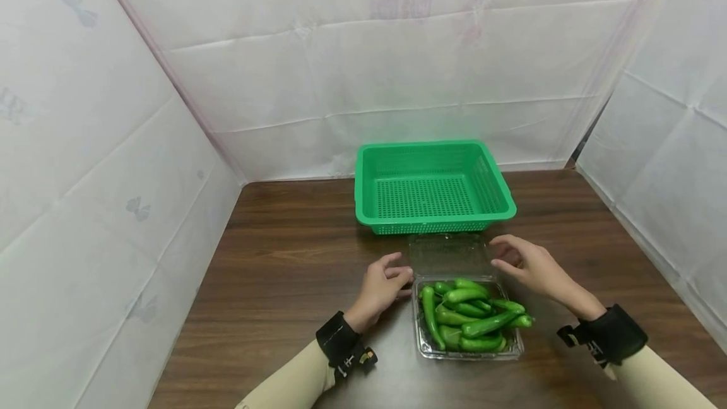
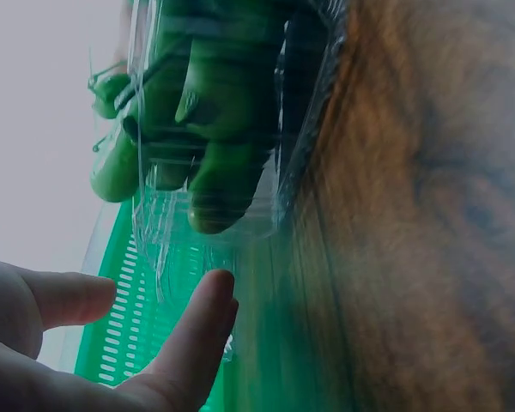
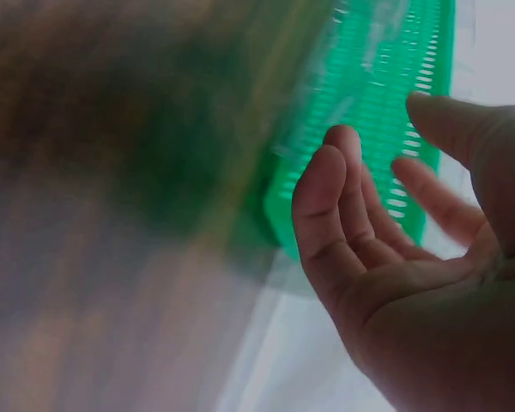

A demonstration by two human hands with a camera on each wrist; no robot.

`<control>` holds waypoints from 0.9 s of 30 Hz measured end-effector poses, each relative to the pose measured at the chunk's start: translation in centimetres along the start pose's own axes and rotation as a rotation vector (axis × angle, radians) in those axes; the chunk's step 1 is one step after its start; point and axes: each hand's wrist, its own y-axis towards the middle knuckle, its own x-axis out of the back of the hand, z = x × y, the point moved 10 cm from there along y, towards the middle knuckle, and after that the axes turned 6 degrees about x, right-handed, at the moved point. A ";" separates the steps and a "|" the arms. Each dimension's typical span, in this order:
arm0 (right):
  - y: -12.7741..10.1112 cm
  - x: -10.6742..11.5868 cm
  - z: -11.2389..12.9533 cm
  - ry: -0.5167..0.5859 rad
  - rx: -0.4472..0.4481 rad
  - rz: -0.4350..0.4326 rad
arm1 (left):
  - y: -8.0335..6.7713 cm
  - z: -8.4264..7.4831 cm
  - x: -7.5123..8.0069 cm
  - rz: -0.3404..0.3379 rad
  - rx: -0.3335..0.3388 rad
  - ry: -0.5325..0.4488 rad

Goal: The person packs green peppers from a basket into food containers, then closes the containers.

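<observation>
A clear plastic clamshell box (image 1: 420, 343) full of green chili peppers (image 1: 479, 326) stands on the table, its transparent lid (image 1: 451, 254) folded back toward the basket. My left hand (image 1: 382, 286) is at the box's back left corner, fingers loosely bent and holding nothing. In the left wrist view its thumb and fingers are spread apart below the box wall and the peppers (image 2: 223, 172). At the lid's right edge is my right hand (image 1: 531, 267), thumb and fingers parted. The right wrist view shows nothing between its relaxed fingers (image 3: 318, 184).
A green perforated plastic basket (image 1: 434, 219) sits just behind the lid, near the back wall. The dark wooden table (image 1: 289, 257) is enclosed by white sheeting (image 1: 363, 74) at the back and both sides.
</observation>
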 end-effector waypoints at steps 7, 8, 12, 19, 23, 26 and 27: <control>-1.6 -2.8 -3.7 0.279 -0.290 0.113 | 0.9 0.4 -0.2 0.008 0.058 -0.011; -1.7 -3.2 -3.9 0.311 -0.307 0.124 | 1.0 0.5 -0.3 0.006 0.068 -0.016; -2.0 -4.1 -4.6 0.410 -0.351 0.139 | 1.2 0.9 -0.5 0.009 0.098 -0.031; -2.1 -4.4 -4.7 0.476 -0.356 0.133 | 1.4 1.3 -0.7 0.028 0.104 -0.044; -2.1 -4.4 -4.5 0.502 -0.342 0.137 | 1.3 1.3 -0.7 0.039 0.104 -0.038; -2.4 -4.4 -4.6 0.520 -0.360 0.132 | 1.1 1.5 -0.7 0.041 0.114 -0.048; -2.5 -4.4 -4.6 0.522 -0.366 0.131 | 1.1 1.5 -0.7 0.042 0.113 -0.050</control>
